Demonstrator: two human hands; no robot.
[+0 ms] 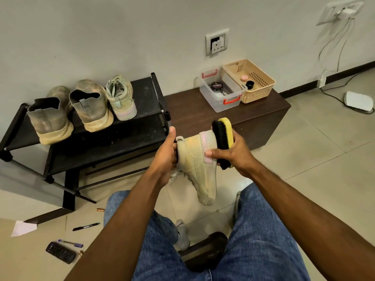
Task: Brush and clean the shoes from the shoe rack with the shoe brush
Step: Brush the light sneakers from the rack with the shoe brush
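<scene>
My left hand [166,157] grips a pale beige sneaker [199,169] by its opening, toe pointing down toward my lap. My right hand [233,153] holds a shoe brush [222,138] with a yellow back and black bristles, the bristles pressed against the sneaker's pink-edged sole near the heel. The black shoe rack [146,94] stands at the left against the wall. On its top shelf sit the matching sneaker [121,98] and a dusty grey-olive pair [90,104] [49,120], heels toward me.
A dark wooden low cabinet [253,118] stands right of the rack, carrying a clear box [221,94] with a polish tin and a beige basket [251,80]. Pens, paper and a dark block lie on the floor at lower left. A dark brush [205,252] rests between my knees.
</scene>
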